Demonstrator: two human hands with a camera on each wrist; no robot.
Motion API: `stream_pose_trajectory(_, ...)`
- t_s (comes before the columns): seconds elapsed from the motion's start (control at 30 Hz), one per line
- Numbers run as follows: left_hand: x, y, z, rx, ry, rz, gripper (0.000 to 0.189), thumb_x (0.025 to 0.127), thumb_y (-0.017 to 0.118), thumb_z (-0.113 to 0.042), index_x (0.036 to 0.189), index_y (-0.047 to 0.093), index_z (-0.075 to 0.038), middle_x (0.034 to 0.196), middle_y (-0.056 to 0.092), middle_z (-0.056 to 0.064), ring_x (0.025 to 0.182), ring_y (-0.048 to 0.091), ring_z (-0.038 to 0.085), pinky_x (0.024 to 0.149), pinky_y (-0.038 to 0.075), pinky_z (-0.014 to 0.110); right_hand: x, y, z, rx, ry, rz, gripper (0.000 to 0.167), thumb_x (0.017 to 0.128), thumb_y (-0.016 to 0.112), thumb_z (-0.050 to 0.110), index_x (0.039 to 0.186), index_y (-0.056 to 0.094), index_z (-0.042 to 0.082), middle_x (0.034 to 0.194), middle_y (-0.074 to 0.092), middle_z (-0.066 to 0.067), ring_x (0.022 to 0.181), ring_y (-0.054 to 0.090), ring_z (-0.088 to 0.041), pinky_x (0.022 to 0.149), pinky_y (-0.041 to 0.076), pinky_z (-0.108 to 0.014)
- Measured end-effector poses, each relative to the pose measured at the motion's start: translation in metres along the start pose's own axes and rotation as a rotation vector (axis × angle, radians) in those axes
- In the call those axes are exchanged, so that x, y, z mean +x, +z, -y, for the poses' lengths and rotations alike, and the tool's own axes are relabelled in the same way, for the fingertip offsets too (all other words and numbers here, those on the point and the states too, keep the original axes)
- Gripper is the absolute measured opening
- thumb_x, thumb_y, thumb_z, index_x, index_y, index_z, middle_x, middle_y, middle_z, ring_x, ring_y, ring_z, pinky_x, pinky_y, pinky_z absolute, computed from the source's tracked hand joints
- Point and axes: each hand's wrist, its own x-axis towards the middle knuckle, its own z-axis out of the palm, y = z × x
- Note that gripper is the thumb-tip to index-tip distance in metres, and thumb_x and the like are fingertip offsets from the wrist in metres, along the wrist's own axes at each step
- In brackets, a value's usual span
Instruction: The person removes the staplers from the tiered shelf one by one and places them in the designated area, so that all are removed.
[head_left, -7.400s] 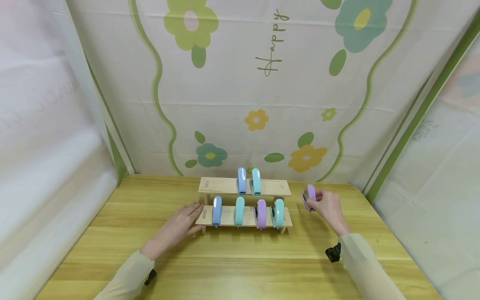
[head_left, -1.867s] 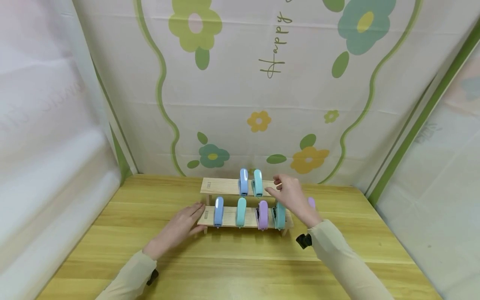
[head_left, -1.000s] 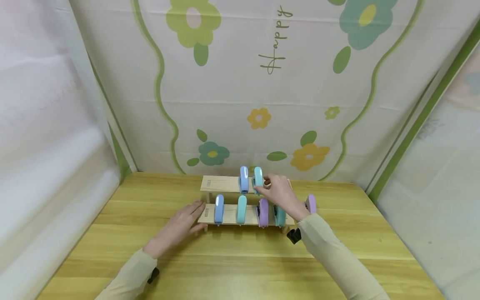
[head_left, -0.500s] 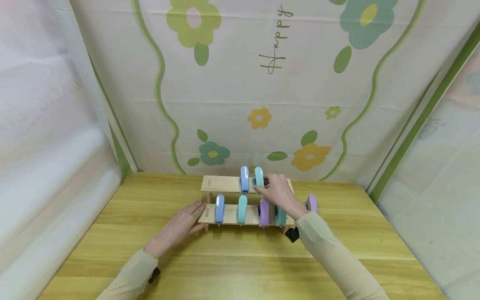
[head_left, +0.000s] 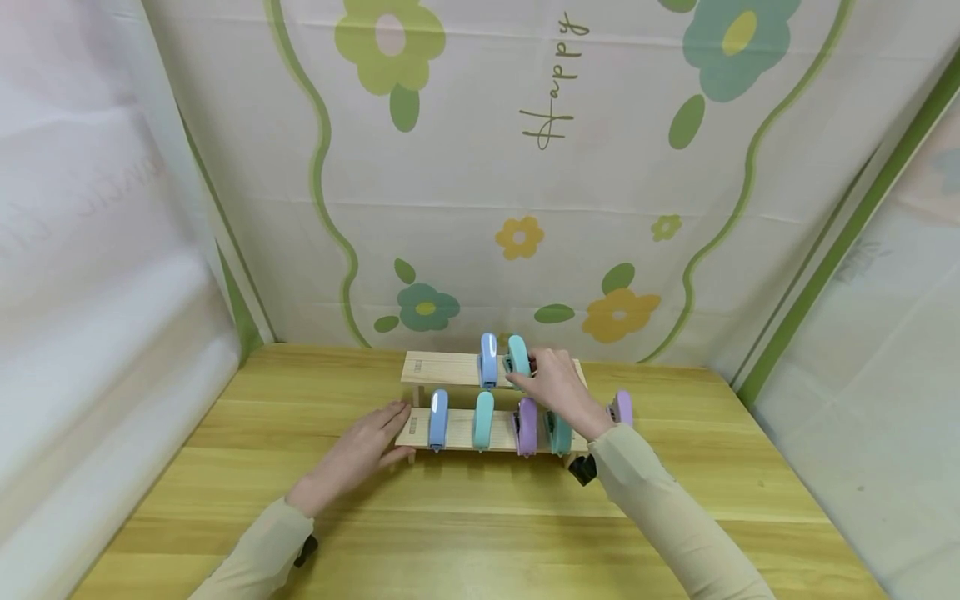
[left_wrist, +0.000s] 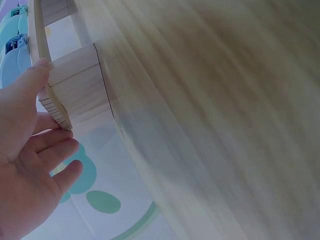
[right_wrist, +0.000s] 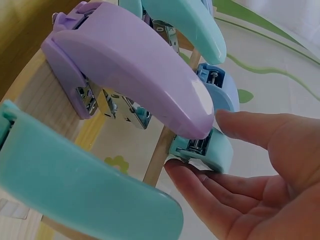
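Observation:
My right hand pinches a teal stapler on the upper tier of a two-tier wooden rack. In the right wrist view, thumb and fingers lie on opposite sides of that teal stapler; it leans slightly. A blue stapler stands just left of it. My left hand holds the left end of the lower tier; in the left wrist view, thumb and forefinger grip the board's corner. The lower tier bears a blue stapler, a teal one, a purple one and another teal one.
A purple stapler stands on the wooden table right of the rack, partly behind my right forearm. A flowered cloth hangs behind the table, with white cloth walls at both sides.
My right hand has let go of the purple stapler, now on the table right of the rack, and moved left to the upper teal stapler, which now tilts slightly. My left hand stays put.

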Motion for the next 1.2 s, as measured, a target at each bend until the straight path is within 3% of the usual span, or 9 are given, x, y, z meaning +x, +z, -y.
stream_pose_trajectory(0.3, -0.001, 0.001, 0.001, 0.024, 0.013, 0.001, 0.069, 0.084, 0.078, -0.034, 0.132, 0.057, 0.01, 0.134, 0.06, 0.027, 0.122, 0.062, 0.039, 0.101, 0.056, 0.047, 0.0, 0.001, -0.001, 0.03, 0.011, -0.005, 0.02, 0.089, 0.072, 0.016, 0.075, 0.064, 0.005, 0.059, 0.061, -0.006, 0.044, 0.042, -0.009, 0.04, 0.034, -0.016)
stream_pose_trajectory(0.53, -0.002, 0.005, 0.004, 0.036, 0.047, -0.047, 0.066, 0.084, 0.078, -0.034, 0.129, 0.059, 0.011, 0.131, 0.062, 0.028, 0.118, 0.064, 0.039, 0.097, 0.059, 0.046, 0.001, 0.001, -0.003, 0.018, 0.0, -0.036, 0.011, 0.086, 0.072, 0.011, 0.081, 0.069, 0.001, 0.068, 0.07, -0.01, 0.046, 0.047, -0.009, 0.041, 0.039, -0.014)
stream_pose_trajectory(0.83, -0.001, 0.002, 0.001, 0.024, 0.003, 0.017, 0.07, 0.084, 0.078, -0.036, 0.132, 0.057, 0.01, 0.134, 0.06, 0.027, 0.123, 0.062, 0.039, 0.102, 0.056, 0.047, 0.0, 0.0, -0.007, 0.006, 0.005, -0.066, 0.011, 0.085, 0.07, 0.009, 0.076, 0.067, 0.002, 0.066, 0.067, -0.01, 0.047, 0.045, -0.009, 0.042, 0.036, -0.014)
stream_pose_trajectory(1.2, -0.001, 0.002, 0.002, 0.023, 0.01, 0.005, 0.069, 0.084, 0.078, -0.035, 0.132, 0.057, 0.01, 0.134, 0.06, 0.027, 0.122, 0.062, 0.038, 0.101, 0.056, 0.046, -0.002, -0.006, -0.011, 0.042, 0.04, -0.074, 0.008, 0.083, 0.07, 0.007, 0.083, 0.071, -0.002, 0.074, 0.072, -0.013, 0.047, 0.048, -0.01, 0.042, 0.041, -0.015)
